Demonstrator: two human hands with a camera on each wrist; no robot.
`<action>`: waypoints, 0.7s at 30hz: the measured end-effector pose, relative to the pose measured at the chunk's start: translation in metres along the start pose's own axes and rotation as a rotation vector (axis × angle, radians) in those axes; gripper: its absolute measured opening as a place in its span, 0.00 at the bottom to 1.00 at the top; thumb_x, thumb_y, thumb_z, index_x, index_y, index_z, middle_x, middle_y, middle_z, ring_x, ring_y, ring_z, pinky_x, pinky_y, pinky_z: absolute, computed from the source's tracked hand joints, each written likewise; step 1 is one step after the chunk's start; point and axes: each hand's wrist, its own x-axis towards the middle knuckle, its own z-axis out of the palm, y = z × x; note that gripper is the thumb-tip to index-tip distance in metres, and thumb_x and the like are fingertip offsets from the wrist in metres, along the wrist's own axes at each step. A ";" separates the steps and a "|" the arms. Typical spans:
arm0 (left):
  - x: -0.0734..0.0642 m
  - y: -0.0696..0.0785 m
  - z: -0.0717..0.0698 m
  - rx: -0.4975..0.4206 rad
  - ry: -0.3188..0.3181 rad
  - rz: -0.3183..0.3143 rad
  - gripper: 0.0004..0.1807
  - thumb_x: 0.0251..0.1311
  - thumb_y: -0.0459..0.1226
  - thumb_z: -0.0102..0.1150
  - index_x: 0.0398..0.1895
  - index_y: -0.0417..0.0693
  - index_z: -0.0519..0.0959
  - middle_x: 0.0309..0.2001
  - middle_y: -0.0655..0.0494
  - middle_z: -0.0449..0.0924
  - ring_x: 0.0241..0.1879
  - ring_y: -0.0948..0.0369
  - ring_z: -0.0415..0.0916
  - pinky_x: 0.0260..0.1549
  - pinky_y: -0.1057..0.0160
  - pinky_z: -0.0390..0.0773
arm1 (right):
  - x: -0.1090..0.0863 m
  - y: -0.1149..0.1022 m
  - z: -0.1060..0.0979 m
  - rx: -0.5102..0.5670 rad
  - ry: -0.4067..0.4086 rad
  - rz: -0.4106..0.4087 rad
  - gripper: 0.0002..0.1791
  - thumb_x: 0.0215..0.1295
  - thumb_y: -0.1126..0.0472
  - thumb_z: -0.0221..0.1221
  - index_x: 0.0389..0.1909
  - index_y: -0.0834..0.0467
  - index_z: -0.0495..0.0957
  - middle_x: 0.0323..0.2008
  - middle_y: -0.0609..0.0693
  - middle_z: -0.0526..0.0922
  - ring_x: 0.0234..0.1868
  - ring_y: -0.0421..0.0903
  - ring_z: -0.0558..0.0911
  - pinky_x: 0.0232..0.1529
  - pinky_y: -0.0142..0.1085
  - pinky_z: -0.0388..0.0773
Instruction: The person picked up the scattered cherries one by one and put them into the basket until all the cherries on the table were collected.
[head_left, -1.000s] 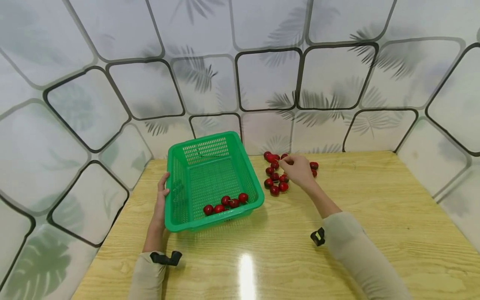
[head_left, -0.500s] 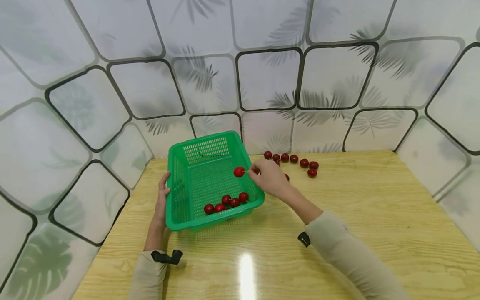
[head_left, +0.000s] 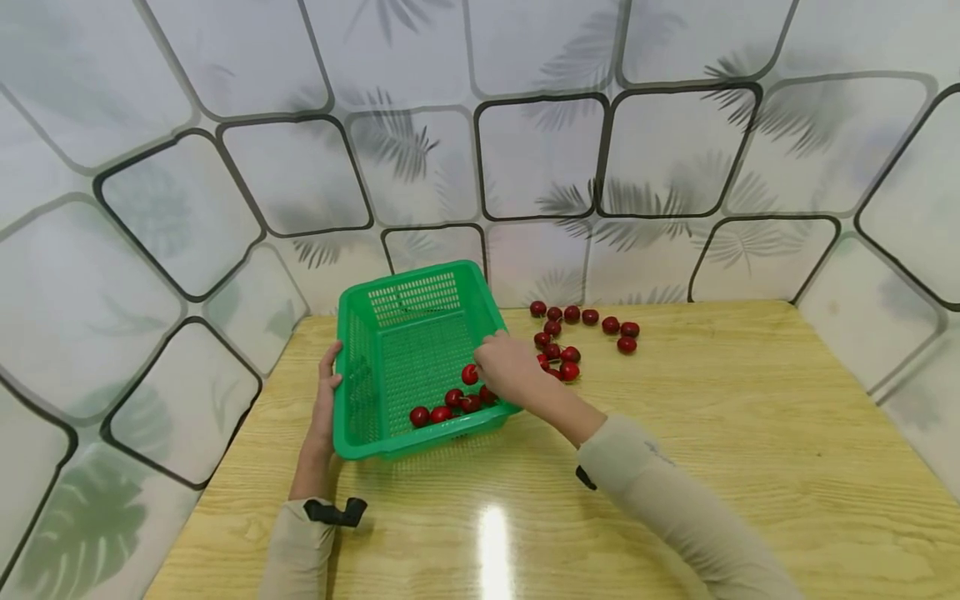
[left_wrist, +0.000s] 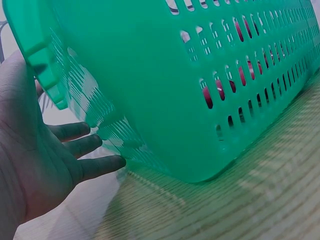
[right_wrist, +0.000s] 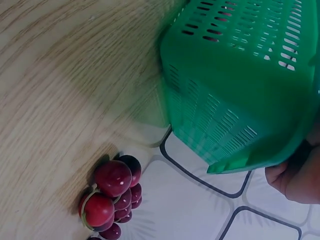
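A green plastic basket (head_left: pixel 420 450) stands on the table, with several red cherries (head_left: pixel 441 414) along its near side. My left hand (head_left: pixel 322 408) rests against the basket's left side. Its fingers (left_wrist: pixel 102 167) lie fairly straight along the outer wall in the left wrist view, and its upper part is partly hidden by the rim. My right hand (head_left: pixel 512 367) reaches over the basket's right rim, fingertips curled together. Just left of them, a cherry (head_left: pixel 470 374) hangs inside the basket, seemingly pinched by its stem. In the right wrist view the rim hides most of this hand (right_wrist: pixel 302 177).
More cherries (head_left: pixel 570 355) lie loose on the wooden table (head_left: pixel 712 433), right of the basket and partly behind my right forearm. A row of them reaches toward the patterned wall covering (head_left: pixel 540 158) at the back. Light glares off the table's front.
My right hand has picked a cherry from the table group, carried it left over the basket's rim and lowered it inside. My left hand has stayed at the basket's side.
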 end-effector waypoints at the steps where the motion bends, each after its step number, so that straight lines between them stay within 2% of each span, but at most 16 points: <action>1: 0.000 0.000 0.000 -0.002 -0.001 0.000 0.31 0.76 0.39 0.24 0.80 0.58 0.41 0.80 0.51 0.30 0.73 0.46 0.40 0.54 0.69 0.60 | 0.001 -0.001 0.001 -0.003 -0.021 0.012 0.16 0.67 0.65 0.57 0.18 0.53 0.78 0.25 0.49 0.78 0.31 0.49 0.75 0.26 0.40 0.74; 4: 0.000 0.000 0.000 -0.004 -0.004 0.003 0.31 0.76 0.39 0.24 0.80 0.58 0.41 0.80 0.51 0.30 0.74 0.46 0.39 0.54 0.69 0.60 | 0.005 -0.004 0.005 -0.026 -0.061 0.041 0.15 0.67 0.65 0.57 0.19 0.53 0.78 0.27 0.50 0.79 0.33 0.49 0.75 0.26 0.42 0.77; 9: 0.000 0.000 -0.001 -0.002 -0.012 0.003 0.31 0.76 0.40 0.24 0.80 0.59 0.40 0.80 0.51 0.30 0.74 0.45 0.39 0.54 0.68 0.61 | 0.009 -0.008 0.011 -0.105 -0.091 0.043 0.15 0.66 0.67 0.57 0.19 0.54 0.79 0.28 0.50 0.82 0.34 0.49 0.75 0.28 0.44 0.79; 16: 0.000 0.000 0.000 -0.001 -0.013 0.007 0.30 0.76 0.40 0.24 0.80 0.58 0.40 0.80 0.49 0.31 0.73 0.45 0.42 0.54 0.67 0.62 | 0.009 -0.009 0.015 -0.195 -0.135 0.010 0.12 0.68 0.65 0.57 0.26 0.53 0.83 0.32 0.50 0.84 0.36 0.49 0.75 0.32 0.44 0.79; 21: -0.001 0.000 0.001 -0.006 -0.001 -0.003 0.31 0.76 0.40 0.25 0.80 0.58 0.41 0.79 0.50 0.31 0.71 0.47 0.44 0.53 0.67 0.62 | 0.007 -0.010 0.015 -0.220 -0.117 -0.025 0.11 0.66 0.65 0.58 0.25 0.53 0.83 0.30 0.50 0.85 0.34 0.50 0.77 0.31 0.44 0.78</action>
